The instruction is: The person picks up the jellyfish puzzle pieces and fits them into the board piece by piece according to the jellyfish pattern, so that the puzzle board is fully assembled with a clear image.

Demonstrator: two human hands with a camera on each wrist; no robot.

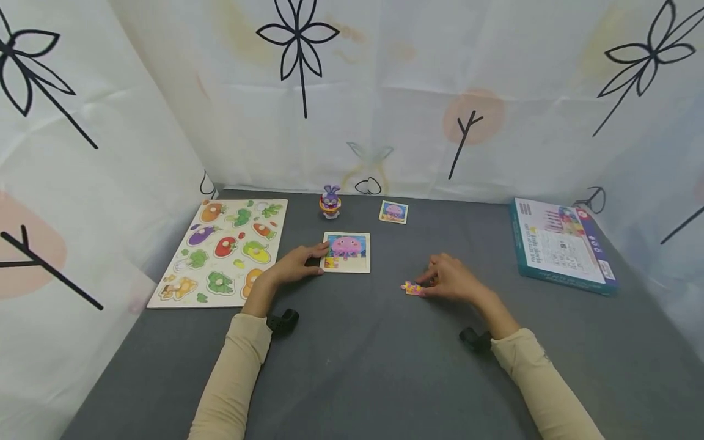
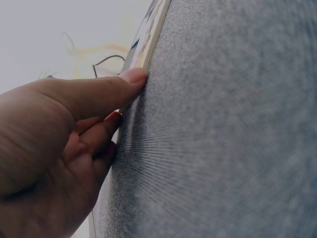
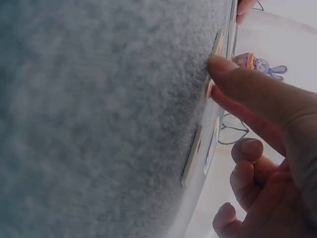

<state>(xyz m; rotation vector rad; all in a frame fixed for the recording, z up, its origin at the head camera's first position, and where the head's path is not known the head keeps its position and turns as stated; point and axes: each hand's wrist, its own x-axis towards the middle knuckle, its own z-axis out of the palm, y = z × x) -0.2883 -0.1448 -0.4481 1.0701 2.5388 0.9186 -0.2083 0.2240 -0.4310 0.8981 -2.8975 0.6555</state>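
Observation:
My left hand [image 1: 293, 265] holds the left edge of a small square puzzle board [image 1: 360, 265]. The board bears a pink octopus picture on blue, with a yellow part at lower left and bare wood along its lower right. In the left wrist view the thumb presses the board's edge [image 2: 157, 35]. To the right, my right hand [image 1: 452, 280] pinches a pink and yellow jigsaw piece [image 1: 410, 288] between thumb and index finger, at the tabletop. Another flat piece [image 3: 192, 157] lies on the cloth near this hand in the right wrist view; its picture cannot be made out.
A vegetable puzzle board [image 1: 236, 244] lies at left. Behind the small board stand a purple rabbit figure [image 1: 330, 201] and a small octopus picture card [image 1: 393, 212]. A teal-edged box [image 1: 563, 244] lies at right. White printed cloth [image 1: 396, 116] hangs around the grey table [image 1: 357, 366].

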